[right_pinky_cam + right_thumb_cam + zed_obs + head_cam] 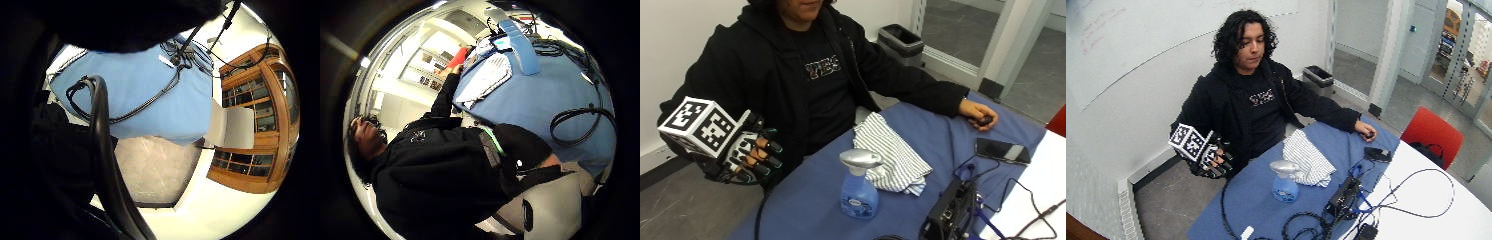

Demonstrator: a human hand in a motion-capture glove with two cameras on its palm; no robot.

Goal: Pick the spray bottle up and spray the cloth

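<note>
A blue spray bottle [858,189] with a grey trigger head stands upright on the blue tablecloth [806,200], also seen from the wide outside view as the spray bottle [1284,182]. Just behind it lies a crumpled white striped cloth [891,152], the same cloth [1307,156] in the wide view. My gloved right hand [750,156] hangs in the air off the table's near corner, well to the left of the bottle, fingers loosely curled and holding nothing. In the thumb side palm view the bottle [520,42] and cloth [487,80] lie far off on the table.
The person's bare left hand [978,114] rests on a small dark object at the table's far side. A phone [1003,150] lies nearby. A black device [949,210] with cables sits at the table's right. A red chair [1431,132] stands beyond.
</note>
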